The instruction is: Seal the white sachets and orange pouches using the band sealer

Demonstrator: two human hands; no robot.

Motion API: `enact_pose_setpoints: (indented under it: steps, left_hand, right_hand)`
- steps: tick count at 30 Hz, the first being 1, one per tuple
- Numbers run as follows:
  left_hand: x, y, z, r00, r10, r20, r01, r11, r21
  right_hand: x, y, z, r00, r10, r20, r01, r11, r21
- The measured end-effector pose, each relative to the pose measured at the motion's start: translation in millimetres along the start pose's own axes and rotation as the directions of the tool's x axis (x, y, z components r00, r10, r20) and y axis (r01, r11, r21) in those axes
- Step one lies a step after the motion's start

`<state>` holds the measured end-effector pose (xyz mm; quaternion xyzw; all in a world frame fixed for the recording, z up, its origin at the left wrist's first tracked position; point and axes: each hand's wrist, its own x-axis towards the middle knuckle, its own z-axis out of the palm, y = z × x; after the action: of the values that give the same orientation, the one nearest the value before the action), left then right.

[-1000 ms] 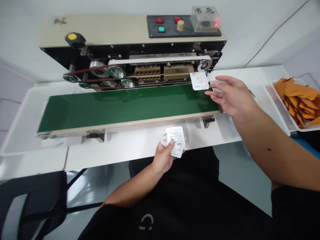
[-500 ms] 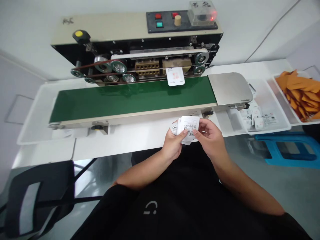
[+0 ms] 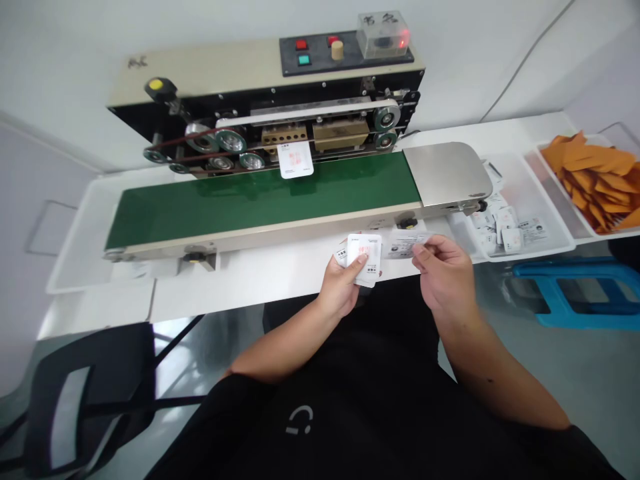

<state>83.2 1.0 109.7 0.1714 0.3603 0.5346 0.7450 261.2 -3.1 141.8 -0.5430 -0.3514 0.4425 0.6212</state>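
My left hand (image 3: 343, 283) is closed on a small fanned stack of white printed packets (image 3: 364, 250), thumb across the top one, which bears a red mark. To its right, my right hand (image 3: 447, 273) pinches a single white packet (image 3: 406, 241) by its right end, apart from the stack and slightly blurred. Both hands are in front of a band sealing machine (image 3: 200, 70) with a green conveyor belt (image 3: 210, 203). Another white packet (image 3: 295, 161) hangs from the machine's sealing band, over the belt, below the brass blocks.
A white bin (image 3: 550, 247) at the right holds several loose packets, beside a tray of orange pouches (image 3: 590, 177). A blue stool (image 3: 565, 272) stands below. At the left are another white bin (image 3: 75, 230) and a black chair (image 3: 120, 360).
My right hand has drawn one packet off the stack to the right. The packet in the sealing machine has travelled left. The camera view has shifted slightly.
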Motion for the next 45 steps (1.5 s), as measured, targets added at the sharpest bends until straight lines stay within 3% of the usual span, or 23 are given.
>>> enact_pose_setpoints:
  steps: [5,15,22,25,30,38,45]
  left_hand:
    - [-1.0,3.9,-6.4,0.999,-0.018,-0.039,0.018,1.000,0.002]
    - [0.1,-6.0,-24.3,0.998,-0.015,-0.055,0.017,0.999,0.048]
    - [3.8,-8.3,-37.8,0.997,-0.035,-0.069,0.040,0.996,0.081]
    - [5.1,-8.2,-42.1,0.997,-0.037,-0.073,0.044,0.996,0.084]
    - [7.8,-6.1,-46.4,0.996,-0.041,-0.085,0.048,0.996,0.075]
    - [9.6,-1.2,-50.0,0.995,-0.043,-0.089,0.049,0.997,0.065]
    - [10.1,-2.0,-53.2,0.994,-0.038,-0.101,0.043,0.998,0.046]
  right_hand:
    - [3.3,-15.3,-9.0,0.989,-0.119,-0.088,0.126,0.989,0.079]
    - [46.6,-41.9,-22.4,0.983,-0.170,0.066,0.167,0.985,0.050]
    - [127.3,-61.4,-5.1,0.993,0.000,0.119,0.008,0.998,-0.070]
    - [163.0,-65.3,-0.1,0.993,0.101,0.063,-0.094,0.990,-0.105]
    - [198.2,-60.2,12.0,0.989,0.140,0.047,-0.130,0.977,-0.171]
    - [219.9,-43.5,38.4,0.987,0.132,0.092,-0.111,0.974,-0.200]
    - [207.1,-66.0,68.5,0.989,0.144,0.031,-0.126,0.936,-0.329]
